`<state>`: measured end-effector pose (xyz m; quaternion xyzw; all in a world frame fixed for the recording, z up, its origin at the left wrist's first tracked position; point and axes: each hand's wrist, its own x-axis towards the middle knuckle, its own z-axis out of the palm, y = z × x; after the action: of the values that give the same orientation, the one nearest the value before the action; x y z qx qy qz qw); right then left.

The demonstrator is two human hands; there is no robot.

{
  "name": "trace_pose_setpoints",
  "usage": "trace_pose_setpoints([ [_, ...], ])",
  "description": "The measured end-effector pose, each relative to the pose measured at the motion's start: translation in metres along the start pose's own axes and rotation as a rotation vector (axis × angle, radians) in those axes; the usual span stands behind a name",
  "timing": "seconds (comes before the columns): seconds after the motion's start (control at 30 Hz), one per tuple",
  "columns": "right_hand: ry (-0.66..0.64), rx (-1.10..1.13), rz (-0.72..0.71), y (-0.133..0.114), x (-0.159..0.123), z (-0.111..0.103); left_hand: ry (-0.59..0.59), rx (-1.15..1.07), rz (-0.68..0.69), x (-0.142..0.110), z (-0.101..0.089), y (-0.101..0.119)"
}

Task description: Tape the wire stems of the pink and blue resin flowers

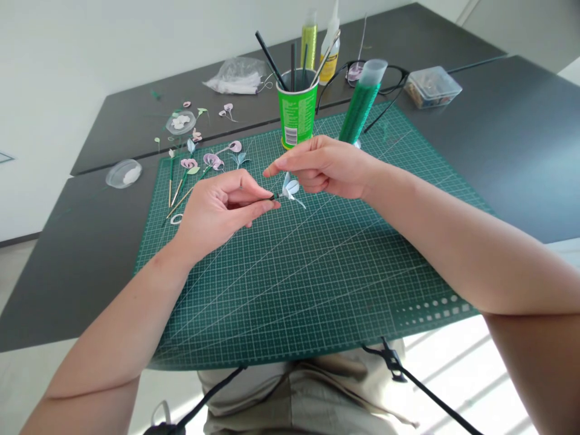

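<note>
My left hand (222, 208) pinches the dark stem of a small pale blue flower (290, 187) between thumb and fingertips, and the petals point to the right. Just above and right of the blossom is my right hand (328, 166), index finger stretched to the left and the other fingers curled in. Whether a fine thread runs in its fingers I cannot make out. Behind the right hand stands a tube wound with green thread (361, 109). Several finished flower stems, among them a purple flower (212, 161), lie beyond my left hand on the green cutting mat (290, 278).
A green paper cup (296, 115) holding several sticks stands at the mat's back edge. Behind it are a glue bottle (330, 54) and a yellow tube (309, 45). Black glasses (394, 78), a clear box (432, 86), a plastic bag (235, 75) and a small dish (124, 173) lie around.
</note>
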<state>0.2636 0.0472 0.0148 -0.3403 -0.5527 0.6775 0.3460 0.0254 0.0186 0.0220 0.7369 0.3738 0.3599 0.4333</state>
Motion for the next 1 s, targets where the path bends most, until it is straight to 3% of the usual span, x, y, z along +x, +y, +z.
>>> trace_pose_setpoints([
  [0.1, -0.032, 0.06, 0.021, 0.001, 0.001, 0.0, -0.001, 0.032, 0.013, 0.0, 0.0, 0.0],
  [0.3, -0.022, 0.066, -0.164, 0.001, -0.001, 0.003, -0.048, 0.027, -0.024, 0.0, -0.002, 0.002],
  [0.47, -0.052, 0.024, -0.194, 0.006, 0.001, -0.001, -0.022, 0.095, -0.017, -0.001, -0.001, 0.004],
  [0.87, -0.019, 0.168, 0.065, -0.001, 0.0, 0.004, 0.123, 0.337, 0.167, -0.007, 0.0, 0.002],
  [1.0, -0.004, 0.215, 0.071, -0.005, 0.0, 0.008, 0.152, 0.442, 0.245, -0.013, 0.0, 0.003],
])
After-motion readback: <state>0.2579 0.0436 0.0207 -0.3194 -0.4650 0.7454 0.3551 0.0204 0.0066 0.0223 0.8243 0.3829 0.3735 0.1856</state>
